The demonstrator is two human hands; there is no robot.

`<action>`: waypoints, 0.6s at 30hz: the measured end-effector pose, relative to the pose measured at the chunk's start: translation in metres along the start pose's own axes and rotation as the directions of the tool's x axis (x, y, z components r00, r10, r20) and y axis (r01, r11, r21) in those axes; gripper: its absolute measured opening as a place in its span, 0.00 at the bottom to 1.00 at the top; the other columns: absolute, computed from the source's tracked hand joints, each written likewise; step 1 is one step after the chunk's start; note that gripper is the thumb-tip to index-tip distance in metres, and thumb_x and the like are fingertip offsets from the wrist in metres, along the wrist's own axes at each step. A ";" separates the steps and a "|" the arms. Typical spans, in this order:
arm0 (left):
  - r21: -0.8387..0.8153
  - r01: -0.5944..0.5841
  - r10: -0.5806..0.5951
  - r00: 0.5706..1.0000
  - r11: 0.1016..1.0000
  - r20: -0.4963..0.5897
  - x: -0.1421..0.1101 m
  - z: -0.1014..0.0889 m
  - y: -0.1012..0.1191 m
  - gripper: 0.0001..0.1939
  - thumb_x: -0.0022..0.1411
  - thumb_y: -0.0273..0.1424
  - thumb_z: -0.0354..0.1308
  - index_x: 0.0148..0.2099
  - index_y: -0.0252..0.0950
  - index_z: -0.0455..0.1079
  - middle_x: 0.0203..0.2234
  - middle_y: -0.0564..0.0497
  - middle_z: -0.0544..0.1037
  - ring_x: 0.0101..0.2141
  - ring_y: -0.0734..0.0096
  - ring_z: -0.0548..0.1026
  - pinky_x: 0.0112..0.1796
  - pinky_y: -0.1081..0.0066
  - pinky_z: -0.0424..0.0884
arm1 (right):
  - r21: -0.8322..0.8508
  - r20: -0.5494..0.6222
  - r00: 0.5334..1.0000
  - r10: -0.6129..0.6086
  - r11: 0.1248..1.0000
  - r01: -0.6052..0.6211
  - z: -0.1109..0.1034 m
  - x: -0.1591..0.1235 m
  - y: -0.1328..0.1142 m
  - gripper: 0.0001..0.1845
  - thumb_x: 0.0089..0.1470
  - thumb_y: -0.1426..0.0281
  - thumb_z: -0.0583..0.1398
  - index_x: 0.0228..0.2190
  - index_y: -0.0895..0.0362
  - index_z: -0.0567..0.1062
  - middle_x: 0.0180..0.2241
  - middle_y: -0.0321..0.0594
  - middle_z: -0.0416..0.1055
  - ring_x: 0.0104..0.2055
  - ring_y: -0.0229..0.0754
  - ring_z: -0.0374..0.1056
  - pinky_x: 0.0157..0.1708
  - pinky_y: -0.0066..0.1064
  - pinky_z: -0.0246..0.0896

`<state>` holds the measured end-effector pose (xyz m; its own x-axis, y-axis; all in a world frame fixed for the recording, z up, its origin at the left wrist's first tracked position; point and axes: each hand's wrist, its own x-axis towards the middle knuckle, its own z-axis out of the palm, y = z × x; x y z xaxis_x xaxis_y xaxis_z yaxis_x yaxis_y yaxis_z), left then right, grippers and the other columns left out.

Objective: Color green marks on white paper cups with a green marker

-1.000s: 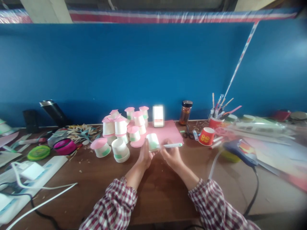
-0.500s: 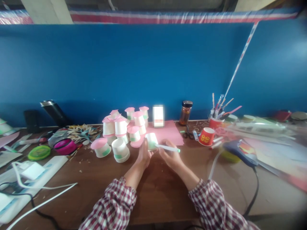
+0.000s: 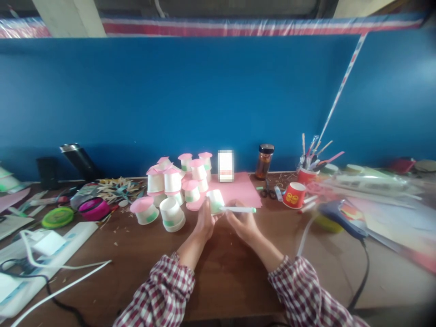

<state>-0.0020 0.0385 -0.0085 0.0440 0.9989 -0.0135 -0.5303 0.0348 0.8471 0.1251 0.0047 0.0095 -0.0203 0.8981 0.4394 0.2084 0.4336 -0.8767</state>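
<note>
My left hand is closed around a white paper cup that bears a patch of green. In my right hand is a marker pen with a white barrel and a green end. Its other end points at the cup's green patch; whether it touches cannot be made out. Left of my hands stand two nested paper cups with a green mark and a cup with a pink paper top. Behind them are several more pink-topped cups, some stacked. Pink paper sheets lie beyond my hands.
To the right are a red paper cup, scissors, an amber jar and a blue corded tool. A power strip with cables lies at left, near a magenta round case and green tape.
The back end of the marker pen has tipped slightly upward, so the pen lies nearer level. Both hands keep nearly the same place, and the cup is still held.
</note>
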 end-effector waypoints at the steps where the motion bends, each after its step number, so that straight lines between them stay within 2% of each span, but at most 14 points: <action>1: -0.001 0.001 -0.001 1.000 1.000 0.014 0.000 0.001 0.000 0.31 0.54 0.55 0.51 0.49 0.35 0.65 0.43 0.40 0.74 0.46 0.56 0.71 0.46 0.57 0.68 | 0.007 -0.023 1.000 0.005 1.000 -0.005 0.000 0.000 0.000 0.09 0.52 0.64 0.57 0.32 0.57 0.70 0.26 0.36 0.69 0.26 0.36 0.63 0.25 0.27 0.61; 3: 0.000 0.006 -0.006 1.000 1.000 0.027 -0.002 0.002 0.001 0.30 0.54 0.54 0.52 0.49 0.35 0.65 0.43 0.39 0.73 0.47 0.54 0.71 0.45 0.57 0.69 | 0.023 -0.048 0.999 0.023 0.999 -0.022 0.000 0.000 0.002 0.10 0.53 0.63 0.57 0.33 0.57 0.70 0.25 0.36 0.68 0.25 0.37 0.63 0.24 0.27 0.61; 7: 0.038 -0.012 0.012 1.000 0.999 -0.015 -0.006 0.002 0.002 0.27 0.55 0.51 0.53 0.49 0.36 0.65 0.45 0.38 0.72 0.48 0.52 0.70 0.45 0.57 0.69 | -0.002 0.018 1.000 0.001 1.000 -0.001 0.000 0.000 0.003 0.09 0.53 0.64 0.57 0.33 0.57 0.70 0.25 0.36 0.68 0.24 0.36 0.63 0.24 0.26 0.60; 9: 0.043 -0.033 0.033 0.999 0.999 -0.015 -0.008 0.003 0.003 0.26 0.55 0.50 0.54 0.49 0.36 0.65 0.46 0.38 0.71 0.49 0.50 0.69 0.44 0.57 0.70 | -0.024 0.006 1.000 -0.011 1.000 0.011 0.000 -0.001 0.002 0.09 0.53 0.64 0.56 0.33 0.57 0.70 0.26 0.36 0.69 0.24 0.36 0.62 0.24 0.26 0.60; 12: 0.012 -0.033 0.033 0.998 0.999 -0.044 -0.011 0.005 0.006 0.24 0.55 0.46 0.58 0.49 0.36 0.66 0.48 0.37 0.70 0.52 0.48 0.67 0.44 0.57 0.70 | -0.027 -0.038 0.999 -0.006 1.000 0.005 0.000 -0.001 0.002 0.10 0.54 0.64 0.56 0.34 0.57 0.70 0.25 0.36 0.69 0.23 0.35 0.61 0.23 0.26 0.59; 16: -0.017 -0.006 0.003 0.989 1.000 -0.145 -0.014 0.009 0.010 0.24 0.53 0.39 0.61 0.51 0.37 0.64 0.49 0.37 0.69 0.54 0.47 0.64 0.45 0.59 0.69 | -0.012 0.027 0.999 -0.017 1.000 0.017 0.001 -0.001 0.001 0.09 0.54 0.65 0.56 0.33 0.57 0.70 0.26 0.36 0.69 0.24 0.36 0.62 0.24 0.26 0.59; 18: -0.066 0.019 -0.026 0.993 0.998 -0.118 -0.015 0.010 0.012 0.23 0.53 0.39 0.61 0.50 0.35 0.65 0.48 0.37 0.69 0.54 0.47 0.64 0.45 0.60 0.69 | -0.023 0.003 1.000 -0.012 1.000 0.012 0.002 -0.001 0.002 0.09 0.54 0.65 0.56 0.33 0.57 0.70 0.26 0.36 0.69 0.24 0.36 0.63 0.25 0.26 0.60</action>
<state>-0.0006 0.0238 0.0066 -0.0419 0.9943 -0.0981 -0.5840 0.0553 0.8099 0.1237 0.0046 0.0074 -0.0258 0.8931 0.4492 0.2306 0.4425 -0.8666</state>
